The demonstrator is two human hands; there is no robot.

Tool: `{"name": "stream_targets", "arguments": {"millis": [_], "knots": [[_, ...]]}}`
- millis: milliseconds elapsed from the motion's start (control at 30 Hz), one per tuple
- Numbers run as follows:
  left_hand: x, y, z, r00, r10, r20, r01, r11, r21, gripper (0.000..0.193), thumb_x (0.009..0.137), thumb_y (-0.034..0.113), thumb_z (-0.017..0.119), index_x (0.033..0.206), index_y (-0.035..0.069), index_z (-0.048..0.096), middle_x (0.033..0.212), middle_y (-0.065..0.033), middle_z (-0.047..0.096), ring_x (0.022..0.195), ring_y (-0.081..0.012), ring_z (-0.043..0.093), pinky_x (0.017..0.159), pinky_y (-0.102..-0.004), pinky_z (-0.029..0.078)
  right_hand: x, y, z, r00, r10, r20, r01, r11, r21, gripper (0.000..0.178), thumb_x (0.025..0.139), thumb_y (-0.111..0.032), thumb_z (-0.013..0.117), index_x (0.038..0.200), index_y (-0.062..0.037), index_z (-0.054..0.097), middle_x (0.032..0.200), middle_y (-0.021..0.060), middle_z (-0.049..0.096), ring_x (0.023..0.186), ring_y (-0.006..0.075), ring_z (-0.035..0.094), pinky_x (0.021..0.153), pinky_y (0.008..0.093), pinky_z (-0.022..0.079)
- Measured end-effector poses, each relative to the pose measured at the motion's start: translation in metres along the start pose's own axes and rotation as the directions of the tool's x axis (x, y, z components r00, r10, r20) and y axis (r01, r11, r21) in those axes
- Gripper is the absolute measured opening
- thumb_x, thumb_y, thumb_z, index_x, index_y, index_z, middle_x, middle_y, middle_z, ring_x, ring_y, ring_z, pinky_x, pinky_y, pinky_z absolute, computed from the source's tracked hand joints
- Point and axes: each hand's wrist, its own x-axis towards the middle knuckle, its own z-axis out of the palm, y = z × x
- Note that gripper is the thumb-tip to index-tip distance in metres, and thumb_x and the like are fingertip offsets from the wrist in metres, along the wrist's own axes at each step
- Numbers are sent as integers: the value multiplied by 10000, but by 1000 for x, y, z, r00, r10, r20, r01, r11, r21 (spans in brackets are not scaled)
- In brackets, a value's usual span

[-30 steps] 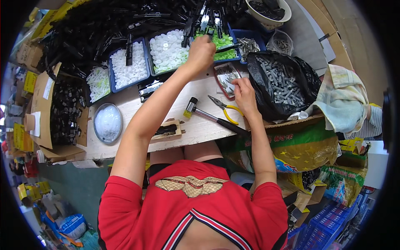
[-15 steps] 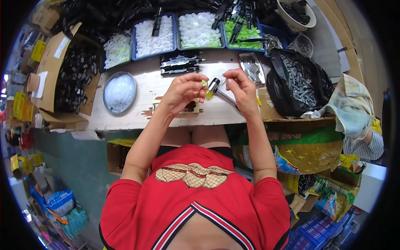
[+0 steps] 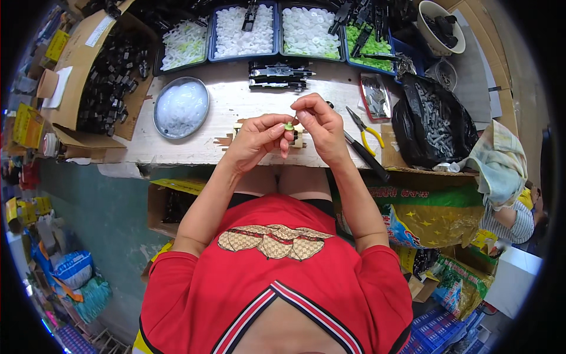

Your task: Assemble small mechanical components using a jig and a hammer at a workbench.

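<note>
My left hand (image 3: 258,140) is closed in a pinch on a small green plastic piece (image 3: 289,126), held up above the near part of the workbench. Fingertips of my right hand (image 3: 323,127) are pinched together just over that piece, on a thin pin-like part (image 3: 295,120) that is too small to make out well. Under my hands sits a small wooden block fixture (image 3: 298,140), mostly hidden by my fingers. Beside my right wrist lies a hammer (image 3: 367,155) with a black grip, its head largely hidden behind the hand. Yellow-handled pliers (image 3: 370,134) rest right of it.
Blue trays of white pieces (image 3: 244,32) and green pieces (image 3: 368,44) line the back. Black assembled parts (image 3: 280,76) lie before them. A round dish (image 3: 181,107) and a carton of black parts (image 3: 112,82) stand left; a black bag of grey pieces (image 3: 433,118) sits right.
My hands have come together, the right one bringing its thin part to the green piece. The view has shifted, and the pliers now show beside the hammer.
</note>
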Motion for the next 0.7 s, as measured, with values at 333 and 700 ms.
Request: {"name": "stream_targets", "arguments": {"millis": [333, 700], "knots": [[-5, 2, -7, 1000, 9, -2, -9, 1000, 12, 270, 890, 129, 525, 1122, -7, 540, 854, -83, 610, 682, -123, 594, 591, -292, 531, 4, -2, 10, 999, -40, 13, 41, 994, -98, 96, 843, -50, 500, 901, -21, 571, 874, 47, 526, 785, 128, 505, 680, 234, 389], [-7, 0, -9, 1000, 9, 1, -9, 999, 53, 278, 895, 145, 522, 1128, -5, 539, 854, -74, 601, 690, -116, 581, 594, -278, 528, 1, -3, 18, 999, -50, -16, 48, 992, -114, 90, 825, -11, 503, 888, 1, 567, 873, 63, 527, 764, 138, 518, 685, 248, 422]]}}
